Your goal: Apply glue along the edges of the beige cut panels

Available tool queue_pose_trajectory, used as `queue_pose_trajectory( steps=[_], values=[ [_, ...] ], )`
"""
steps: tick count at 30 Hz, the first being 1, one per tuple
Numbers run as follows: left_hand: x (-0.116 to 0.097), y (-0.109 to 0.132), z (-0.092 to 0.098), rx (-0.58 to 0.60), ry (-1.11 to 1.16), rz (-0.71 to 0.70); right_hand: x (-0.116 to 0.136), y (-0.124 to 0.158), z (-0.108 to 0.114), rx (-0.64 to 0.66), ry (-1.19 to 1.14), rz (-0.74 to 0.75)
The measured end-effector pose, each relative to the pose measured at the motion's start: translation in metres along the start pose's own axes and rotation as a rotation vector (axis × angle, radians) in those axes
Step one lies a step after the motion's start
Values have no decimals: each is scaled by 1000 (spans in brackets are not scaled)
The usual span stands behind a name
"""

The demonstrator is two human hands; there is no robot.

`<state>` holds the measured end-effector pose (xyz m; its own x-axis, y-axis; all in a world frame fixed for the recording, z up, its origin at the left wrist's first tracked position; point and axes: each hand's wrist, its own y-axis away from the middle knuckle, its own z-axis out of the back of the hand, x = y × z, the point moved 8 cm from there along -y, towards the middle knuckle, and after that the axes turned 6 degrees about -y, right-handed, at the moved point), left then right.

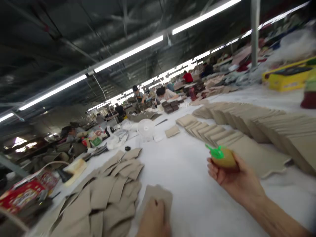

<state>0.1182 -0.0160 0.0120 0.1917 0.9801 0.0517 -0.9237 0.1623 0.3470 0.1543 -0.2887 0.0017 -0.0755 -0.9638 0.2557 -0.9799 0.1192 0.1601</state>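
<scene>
My right hand (229, 177) is wrapped round a yellowish bottle (225, 160) with a bright green cap, held above the white table (190, 168). At the bottom centre my left hand (154, 217) is closed on a grey-beige fabric piece (165, 196), next to a loose heap of similar pieces (103, 194) on the left. Beyond my right hand lies a fanned row of beige pieces (207, 131), with a longer curved row (266, 121) behind it.
A white fan (146, 129) stands further back on the table. A yellow box (287, 79) and a dark red container (309, 98) are at the right. Red packaging (24, 194) lies at the left. Several people work in the background.
</scene>
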Motion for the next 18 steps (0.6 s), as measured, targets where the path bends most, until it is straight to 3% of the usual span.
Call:
queue_pose_trajectory(
  steps=[2, 4, 15, 18],
  values=[
    [4, 0, 0, -76, 21, -11, -1, 0, -4, -16, -11, -7],
    [7, -1, -3, -78, 34, -19, -3, -2, -5, -34, -9, -22],
    [-8, -5, -1, -66, -88, 22, -5, -1, -6, -23, 45, -6],
    [1, -1, 1, -15, -25, -63, -4, -3, -5, -25, 50, 3]
  ],
)
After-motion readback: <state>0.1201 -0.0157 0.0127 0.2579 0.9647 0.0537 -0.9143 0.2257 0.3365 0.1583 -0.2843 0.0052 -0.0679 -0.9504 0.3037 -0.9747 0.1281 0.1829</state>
